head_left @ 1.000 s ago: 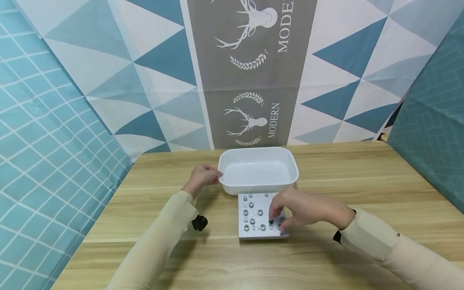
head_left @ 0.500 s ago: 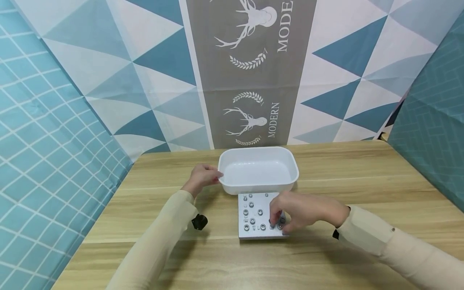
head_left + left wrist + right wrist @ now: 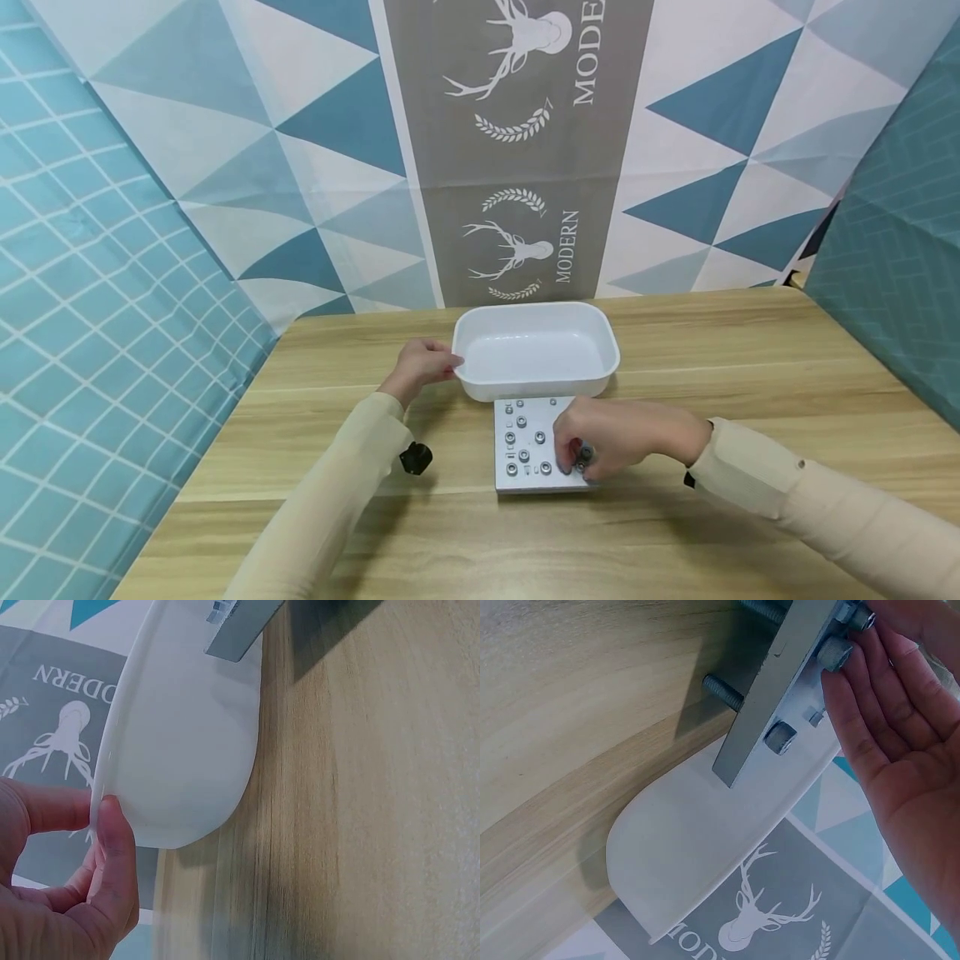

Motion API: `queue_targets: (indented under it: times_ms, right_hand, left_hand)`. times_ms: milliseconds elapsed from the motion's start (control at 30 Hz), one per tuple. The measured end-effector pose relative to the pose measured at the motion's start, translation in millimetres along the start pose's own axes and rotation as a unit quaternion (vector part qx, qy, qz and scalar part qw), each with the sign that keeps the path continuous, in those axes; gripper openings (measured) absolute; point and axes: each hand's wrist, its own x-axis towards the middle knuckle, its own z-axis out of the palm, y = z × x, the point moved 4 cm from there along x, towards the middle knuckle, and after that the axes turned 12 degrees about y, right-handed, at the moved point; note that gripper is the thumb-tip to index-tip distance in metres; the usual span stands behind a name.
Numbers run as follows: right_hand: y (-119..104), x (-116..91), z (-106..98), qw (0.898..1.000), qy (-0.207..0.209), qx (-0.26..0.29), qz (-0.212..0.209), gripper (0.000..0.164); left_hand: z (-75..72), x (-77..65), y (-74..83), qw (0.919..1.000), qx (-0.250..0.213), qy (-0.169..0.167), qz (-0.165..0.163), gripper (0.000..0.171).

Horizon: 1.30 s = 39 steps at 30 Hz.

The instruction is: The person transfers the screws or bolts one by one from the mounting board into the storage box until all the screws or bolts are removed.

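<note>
A silver metal plate (image 3: 528,479) with several socket-head bolts (image 3: 540,437) lies in front of a white tray (image 3: 536,389). My right hand (image 3: 618,432) reaches over the plate's right part, fingers bent down among the bolts. The right wrist view shows thumb and fingertips around a bolt head (image 3: 863,618), a finger touching the neighbouring bolt (image 3: 835,654). Threaded bolt shanks (image 3: 724,691) stick out beneath the plate. My left hand (image 3: 422,364) pinches the tray's left rim; thumb and index finger meet on its edge in the left wrist view.
The wooden table (image 3: 360,533) runs back to a patterned cloth wall (image 3: 345,167). Blue tiled cloth (image 3: 112,292) bounds the left side, teal cloth (image 3: 892,242) the right. The tray stands right behind the plate, near the table's back edge.
My right hand has shifted slightly left, its thumb and fingers closer together; the dark bolt head seen at the index fingertip is now covered. My left hand stays on the rim.
</note>
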Motion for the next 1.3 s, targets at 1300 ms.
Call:
queue_targets:
  times_ms: [1300]
  right_hand:
    - [3.0, -3.0, 3.8, 0.999, 0.033, -0.009, -0.029, 0.019]
  left_hand:
    - [1.5, -0.9, 0.1, 1.0000, -0.004, 0.000, -0.004, 0.026]
